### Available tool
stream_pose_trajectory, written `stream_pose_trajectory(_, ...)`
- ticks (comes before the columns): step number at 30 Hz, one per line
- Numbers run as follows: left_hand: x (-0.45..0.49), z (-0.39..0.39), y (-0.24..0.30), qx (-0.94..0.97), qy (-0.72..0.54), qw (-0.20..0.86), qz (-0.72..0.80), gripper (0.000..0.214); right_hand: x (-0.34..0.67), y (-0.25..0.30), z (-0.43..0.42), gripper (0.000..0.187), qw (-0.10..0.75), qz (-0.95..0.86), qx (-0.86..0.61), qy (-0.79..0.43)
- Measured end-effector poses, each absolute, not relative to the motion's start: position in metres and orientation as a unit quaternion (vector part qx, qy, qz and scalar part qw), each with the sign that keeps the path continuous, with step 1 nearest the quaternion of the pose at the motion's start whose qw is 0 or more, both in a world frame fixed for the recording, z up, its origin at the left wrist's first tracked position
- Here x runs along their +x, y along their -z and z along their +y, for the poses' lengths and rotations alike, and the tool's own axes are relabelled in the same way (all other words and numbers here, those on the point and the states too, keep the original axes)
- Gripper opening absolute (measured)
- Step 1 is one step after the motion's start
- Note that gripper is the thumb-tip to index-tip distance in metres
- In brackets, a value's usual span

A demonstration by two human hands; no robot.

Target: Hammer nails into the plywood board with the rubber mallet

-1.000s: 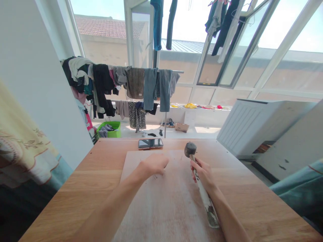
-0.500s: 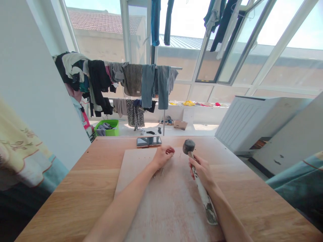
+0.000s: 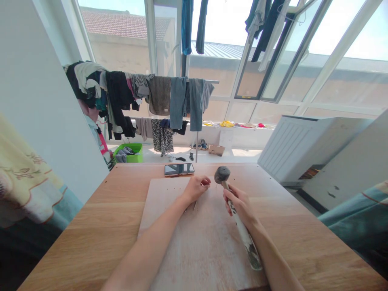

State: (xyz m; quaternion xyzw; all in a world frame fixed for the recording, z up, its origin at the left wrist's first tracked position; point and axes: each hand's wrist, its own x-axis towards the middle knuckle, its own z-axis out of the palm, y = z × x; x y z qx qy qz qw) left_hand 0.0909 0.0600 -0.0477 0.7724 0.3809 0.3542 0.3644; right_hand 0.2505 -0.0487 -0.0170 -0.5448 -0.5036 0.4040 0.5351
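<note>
Right grip (image 3: pixel 241 204): I clasp mallet (image 3: pixel 240 226) over board (image 3: pixel 194 242).
Left grip (image 3: pixel 196 190): near board's far edge, fingers curled; contents I cannot tell.

Head cam is looking fwd & down from wearer's head, over near side of table (image 3: pixel 91 218), keeping board (image 3: pixel 194 250) close at lower ctr & facing windows (image 3: pixel 215 68), w/ clothes rack (image 3: pixel 216 82) standing farther back, left of ctr.
</note>
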Motion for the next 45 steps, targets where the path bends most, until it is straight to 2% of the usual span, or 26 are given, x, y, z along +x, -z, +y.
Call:
stream_pose_trajectory(18, 0.09, 0.06, 0.046, 0.762, -0.365, 0.372, 0.383, 0.022, 0.24, 0.015, -0.052, 0.03, 0.491, -0.543, -0.523, -0.437)
stream_pose_trajectory(33, 0.092, 0.06, 0.049, 0.771, -0.359, 0.361, 0.382, 0.023, 0.241, 0.016, -0.051, 0.028, 0.495, -0.543, -0.522, -0.433)
stream_pose_trajectory(40, 0.086, 0.06, 0.028, 0.805, -0.294, 0.317, 0.407, 0.037, 0.245, 0.016, -0.049, 0.031, 0.53, -0.515, -0.525, -0.423)
stream_pose_trajectory(45, 0.058, 0.043, -0.006, 0.865, -0.14, 0.276, 0.395, 0.021, 0.248, 0.015, -0.05, 0.031, 0.546, -0.498, -0.53, -0.415)
